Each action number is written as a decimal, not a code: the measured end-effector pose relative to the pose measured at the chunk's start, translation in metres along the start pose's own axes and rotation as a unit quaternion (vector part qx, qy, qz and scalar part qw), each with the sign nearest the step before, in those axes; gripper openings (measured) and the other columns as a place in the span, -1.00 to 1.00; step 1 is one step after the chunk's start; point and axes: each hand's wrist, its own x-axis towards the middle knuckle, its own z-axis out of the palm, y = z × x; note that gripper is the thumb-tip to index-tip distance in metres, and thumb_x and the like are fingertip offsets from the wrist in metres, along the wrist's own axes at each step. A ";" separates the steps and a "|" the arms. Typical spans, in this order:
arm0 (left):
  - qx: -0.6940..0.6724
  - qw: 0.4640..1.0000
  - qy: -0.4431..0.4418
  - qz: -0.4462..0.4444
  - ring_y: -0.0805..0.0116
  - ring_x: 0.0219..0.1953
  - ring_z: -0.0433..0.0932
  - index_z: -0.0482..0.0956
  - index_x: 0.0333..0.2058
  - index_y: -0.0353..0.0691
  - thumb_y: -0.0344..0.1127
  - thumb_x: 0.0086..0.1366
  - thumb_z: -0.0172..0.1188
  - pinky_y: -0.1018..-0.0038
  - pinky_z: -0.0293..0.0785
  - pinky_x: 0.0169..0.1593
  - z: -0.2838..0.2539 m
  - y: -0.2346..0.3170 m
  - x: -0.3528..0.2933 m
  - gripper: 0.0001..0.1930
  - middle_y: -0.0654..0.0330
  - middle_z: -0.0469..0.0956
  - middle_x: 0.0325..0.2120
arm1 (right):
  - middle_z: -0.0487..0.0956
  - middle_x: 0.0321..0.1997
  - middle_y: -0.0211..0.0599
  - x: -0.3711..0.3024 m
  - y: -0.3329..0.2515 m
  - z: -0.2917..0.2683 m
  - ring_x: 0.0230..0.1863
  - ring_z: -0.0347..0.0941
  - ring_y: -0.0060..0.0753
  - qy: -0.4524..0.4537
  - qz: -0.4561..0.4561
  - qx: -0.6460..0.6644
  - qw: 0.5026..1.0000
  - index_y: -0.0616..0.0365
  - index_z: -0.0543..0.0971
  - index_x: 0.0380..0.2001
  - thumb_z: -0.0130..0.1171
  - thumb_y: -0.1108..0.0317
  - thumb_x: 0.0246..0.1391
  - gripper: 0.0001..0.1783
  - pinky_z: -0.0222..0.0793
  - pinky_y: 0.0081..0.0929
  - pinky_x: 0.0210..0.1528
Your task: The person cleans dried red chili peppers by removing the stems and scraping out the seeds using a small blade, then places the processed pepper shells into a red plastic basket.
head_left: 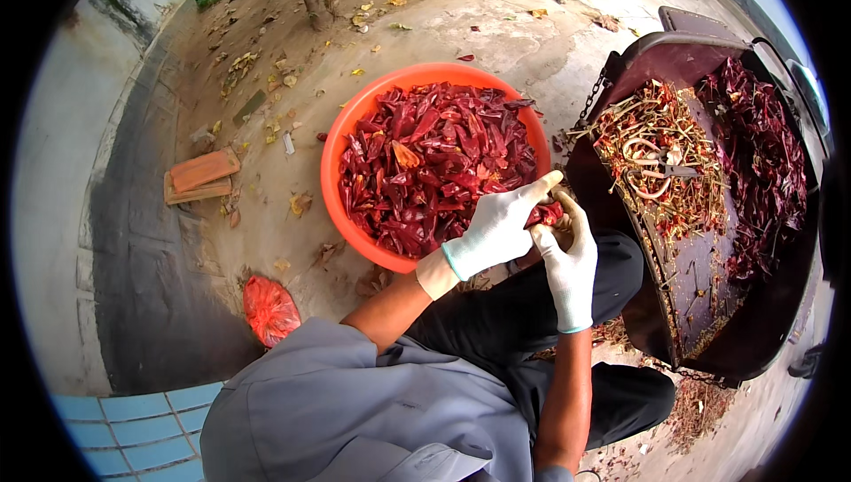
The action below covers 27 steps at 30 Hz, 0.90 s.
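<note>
Basically, a crumpled deep-red dried pepper (544, 214) sat btwn the two hands, just off the near-right edge of a round, bright-orange plastic basin (333, 172). The white-gloved left hand (498, 227) reached it from the left, the white-gloved right hand (570, 268) from the near right. Both grips were clamped on the pepper w/ the fingertips, tho some fingers were hidden. Its long axis seemed to run approx. left to right; gloves covered the ends, so couldn't be sure.

The basin, heaped w/ glossy dark-red dried peppers (434, 145), lay far-left of the grip, & the left hand was the nearer one, overlapping the rim in view; height gap couldn't be judged. Opp. side, a dark-maroon boxy container (678, 59) stood to the right, nearer the right hand. Its left part held a loose pile of thin tan stems (683, 128) w/ pale-handled metal scissors (681, 171) on top.
</note>
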 end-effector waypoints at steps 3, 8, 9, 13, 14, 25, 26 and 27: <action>-0.009 1.000 0.005 -0.019 0.03 -0.18 0.65 0.32 0.25 -0.06 -0.53 0.01 0.27 0.30 0.59 -0.18 -0.001 -0.009 -0.006 -0.25 0.03 0.64 -0.21 | 0.57 -0.31 -0.37 0.002 0.007 0.002 -0.35 0.48 -0.66 0.000 -0.017 -0.061 0.998 0.27 0.49 0.03 0.34 0.49 0.02 -0.53 0.43 -0.65 -0.27; -0.139 0.985 -0.062 -0.080 0.36 -0.17 0.61 0.32 0.24 -0.23 -0.53 0.06 0.29 0.47 0.50 -0.03 -0.009 -0.018 -0.007 -0.29 0.07 0.63 -0.19 | 0.56 -0.36 -0.41 0.006 0.007 0.002 -0.40 0.44 -0.69 -0.016 0.028 -0.055 0.998 0.26 0.54 -0.17 0.33 0.46 0.04 -0.72 0.39 -0.68 -0.36; -0.173 0.980 -0.057 -0.080 0.39 -0.14 0.58 0.31 0.24 -0.26 -0.52 0.08 0.29 0.48 0.48 0.01 -0.010 -0.022 -0.010 -0.31 0.07 0.62 -0.17 | 0.55 -0.39 -0.44 0.008 0.002 0.001 -0.48 0.39 -0.74 -0.030 0.079 0.013 0.996 0.24 0.54 -0.18 0.30 0.45 0.09 -0.77 0.33 -0.72 -0.45; -0.292 0.941 -0.071 -0.154 0.43 -0.02 0.52 0.38 0.16 -0.41 -0.46 0.16 0.31 0.48 0.44 0.10 -0.010 -0.029 -0.013 -0.42 0.11 0.59 -0.09 | 0.52 -0.45 -0.47 0.016 0.004 0.002 -0.54 0.37 -0.75 -0.025 0.097 0.086 0.991 0.25 0.51 -0.19 0.25 0.45 0.15 -0.81 0.31 -0.75 -0.50; -0.310 0.932 -0.072 -0.175 0.43 -0.01 0.52 0.39 0.15 -0.42 -0.46 0.17 0.31 0.48 0.44 0.10 -0.008 -0.032 -0.016 -0.44 0.11 0.59 -0.08 | 0.51 -0.46 -0.47 0.016 0.003 0.005 -0.55 0.36 -0.75 -0.024 0.100 0.085 0.991 0.24 0.50 -0.22 0.23 0.46 0.16 -0.85 0.31 -0.75 -0.51; -0.027 0.981 0.038 -0.189 0.56 -0.37 0.54 0.54 0.02 -0.32 -0.26 0.33 0.17 0.54 0.49 -0.23 -0.063 -0.121 -0.009 -0.65 0.20 0.64 -0.30 | 0.52 -0.39 -0.30 0.045 0.030 0.018 -0.46 0.54 -0.51 0.022 0.141 0.080 0.986 0.27 0.42 -0.29 0.23 0.57 0.09 -0.82 0.55 -0.60 -0.39; -0.027 0.972 0.032 -0.229 0.49 -0.32 0.59 0.53 0.04 -0.27 -0.27 0.33 0.16 0.52 0.51 -0.18 -0.077 -0.119 -0.004 -0.65 0.16 0.65 -0.25 | 0.51 -0.35 -0.28 0.048 0.037 0.022 -0.42 0.55 -0.49 0.011 0.124 0.078 0.989 0.29 0.42 -0.27 0.22 0.58 0.09 -0.81 0.57 -0.58 -0.35; 0.026 0.979 0.057 -0.192 0.34 -0.26 0.61 0.54 0.03 -0.22 -0.22 0.31 0.17 0.45 0.51 -0.12 -0.082 -0.134 -0.001 -0.64 0.12 0.66 -0.22 | 0.51 -0.31 -0.25 0.052 0.045 0.025 -0.38 0.56 -0.46 -0.001 0.108 0.075 0.991 0.31 0.42 -0.25 0.21 0.59 0.08 -0.80 0.58 -0.55 -0.30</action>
